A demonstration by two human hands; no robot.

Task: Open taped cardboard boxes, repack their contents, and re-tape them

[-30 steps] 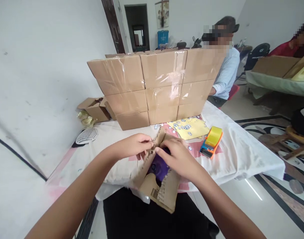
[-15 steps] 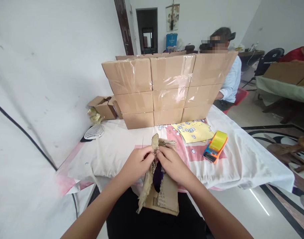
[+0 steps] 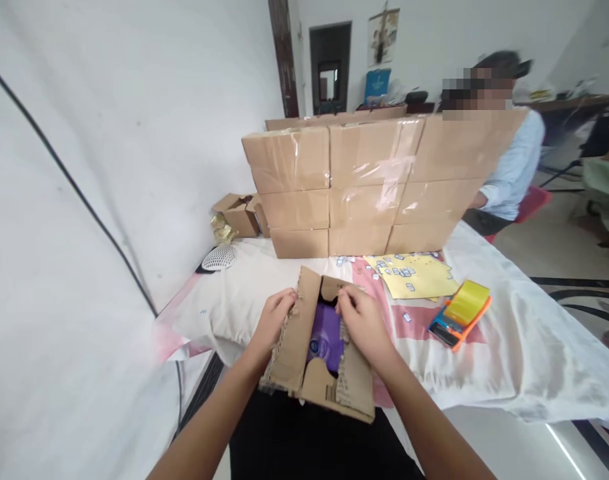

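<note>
Low in front of me, at the table's near edge, is a small cardboard box (image 3: 295, 337) with ragged, torn flap edges. Its top gapes and a purple package (image 3: 326, 337) shows inside. My left hand (image 3: 277, 317) is closed on the edge of the left flap. With fingers curled, my right hand (image 3: 362, 317) grips the right flap near the far end of the opening. Parts of both flaps are hidden by my fingers.
A wall of taped cardboard boxes (image 3: 359, 190) stands across the table. Right of my hands lie a tape dispenser (image 3: 462, 313) and yellow sheets (image 3: 417, 277) with small stickers. A white perforated object (image 3: 219, 258) and an open carton (image 3: 239, 217) sit left. A person (image 3: 517, 153) sits behind the boxes.
My hands were close together at the flaps' meeting edges; now they are apart, with the flaps spread and more of the purple package showing. The view has swung left.
</note>
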